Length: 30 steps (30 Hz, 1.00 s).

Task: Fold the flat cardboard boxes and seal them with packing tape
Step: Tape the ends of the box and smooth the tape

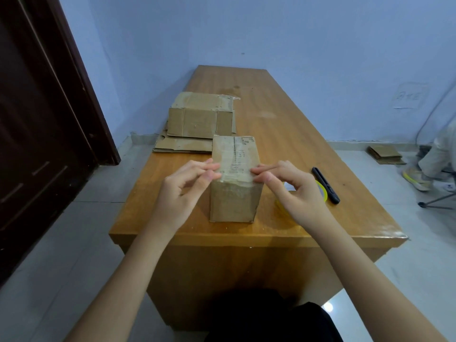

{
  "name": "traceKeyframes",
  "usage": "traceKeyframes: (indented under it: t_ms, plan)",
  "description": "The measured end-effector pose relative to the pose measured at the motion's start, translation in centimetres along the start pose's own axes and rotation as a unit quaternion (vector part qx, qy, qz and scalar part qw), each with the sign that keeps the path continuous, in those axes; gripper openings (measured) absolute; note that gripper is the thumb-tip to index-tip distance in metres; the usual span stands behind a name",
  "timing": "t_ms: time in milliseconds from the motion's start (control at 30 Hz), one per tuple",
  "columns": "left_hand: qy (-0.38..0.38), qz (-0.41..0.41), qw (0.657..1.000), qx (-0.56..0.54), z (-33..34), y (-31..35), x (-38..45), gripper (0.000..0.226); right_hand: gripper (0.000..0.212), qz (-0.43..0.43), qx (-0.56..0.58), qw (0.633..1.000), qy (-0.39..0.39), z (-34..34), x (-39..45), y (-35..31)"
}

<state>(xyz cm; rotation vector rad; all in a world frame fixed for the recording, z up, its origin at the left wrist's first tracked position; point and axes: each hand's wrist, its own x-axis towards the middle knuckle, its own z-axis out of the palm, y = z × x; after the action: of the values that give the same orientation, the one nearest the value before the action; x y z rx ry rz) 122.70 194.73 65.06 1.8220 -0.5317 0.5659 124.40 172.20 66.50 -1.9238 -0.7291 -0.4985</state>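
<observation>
Box in hand: an assembled cardboard box (234,178) is stood near the front edge of the surface (283,124), its long top face turned toward the camera
Top seam: the flaps are seen closed, and a strip of clear tape (235,177) is laid across the near end of the top, over the edge toward the front face
Left hand: the left hand (183,187) is held at the box's left top edge, with thumb and fingertips pinched on the end of the tape there
Right hand: the right hand (290,186) is held at the right top edge, its fingertips likewise pinched on or pressed against the tape end; which of the two cannot be told
Step judged: the tape is judged to be in the course of being pressed down, so this box is taken as nearly sealed
Done so far: a second folded box (201,114) is stood farther back on the left, with tape visible at its top corner, and is judged finished
Left to do: flat cardboard sheets (182,145) are stacked under that second box, so more folding and sealing is judged to remain
Tools: a tape roll (320,191) is partly hidden behind the right hand, and a black cutter (325,185) is laid just beside it
Beyond: more flat cardboard (385,154) is seen on the floor at the right
</observation>
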Motion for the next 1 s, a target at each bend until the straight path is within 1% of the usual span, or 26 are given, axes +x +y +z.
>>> traceKeyframes:
  t_ms: [67, 133, 167, 267, 367, 467, 533, 633, 700, 767, 800, 867, 933, 1000]
  plan:
    - [0.04, -0.008, 0.999, 0.017, 0.6, 0.3, 0.3, 0.025, 0.026, 0.022, 0.017, 0.999, 0.026, 0.4, 0.0, -0.4]
    - [0.078, -0.002, 0.996, 0.049, 1.2, 0.5, 0.5, 0.022, 0.019, 0.021, -0.011, 0.999, 0.036, 1.0, 0.3, -0.6]
    - [0.085, 0.0, 0.995, 0.052, 1.4, 0.5, 0.5, 0.02, 0.015, 0.023, -0.017, 0.999, 0.038, 1.2, 0.3, -0.6]
    - [0.061, 0.003, 0.998, 0.024, 1.3, 0.2, -0.2, 0.014, 0.006, 0.038, 0.018, 0.998, 0.041, 1.4, -0.4, -0.3]
    - [0.033, 0.033, 0.998, 0.047, 0.7, -0.3, -0.8, 0.022, 0.01, 0.03, 0.037, 0.998, 0.038, 1.5, -1.3, 0.1]
    - [0.041, 0.031, 0.998, 0.043, 1.0, -0.3, -1.0, 0.024, 0.018, 0.026, 0.059, 0.997, 0.039, 1.9, -2.1, 0.6]
    - [0.066, 0.015, 0.997, 0.024, 1.9, -0.1, -1.2, 0.027, 0.023, 0.051, 0.081, 0.992, 0.082, 2.8, -2.6, 0.4]
    - [0.135, -0.016, 0.991, -0.008, 4.1, 0.1, -1.9, 0.035, 0.031, 0.091, 0.118, 0.969, 0.195, 5.6, -2.6, -0.8]
    - [0.181, -0.027, 0.983, -0.016, 5.8, 0.1, -2.4, 0.038, 0.03, 0.093, 0.126, 0.955, 0.252, 7.5, -2.4, -1.4]
    - [0.209, -0.018, 0.978, -0.012, 6.7, 0.0, -2.5, 0.037, 0.026, 0.074, 0.088, 0.951, 0.286, 8.5, -2.1, -1.4]
    - [0.213, -0.013, 0.977, -0.012, 6.7, -0.2, -2.5, 0.035, 0.024, 0.056, 0.061, 0.953, 0.291, 8.6, -2.0, -1.1]
    - [0.207, -0.013, 0.978, -0.02, 6.0, -0.3, -2.2, 0.026, 0.016, 0.011, 0.011, 0.96, 0.279, 8.0, -1.9, -0.1]
    - [0.187, -0.01, 0.982, -0.004, 4.8, -0.4, -2.2, 0.021, 0.013, -0.034, -0.009, 0.97, 0.241, 6.7, -2.1, 0.8]
    - [0.167, 0.0, 0.986, 0.024, 4.0, -0.5, -2.2, 0.023, 0.016, -0.058, -0.013, 0.977, 0.204, 5.5, -2.4, 1.3]
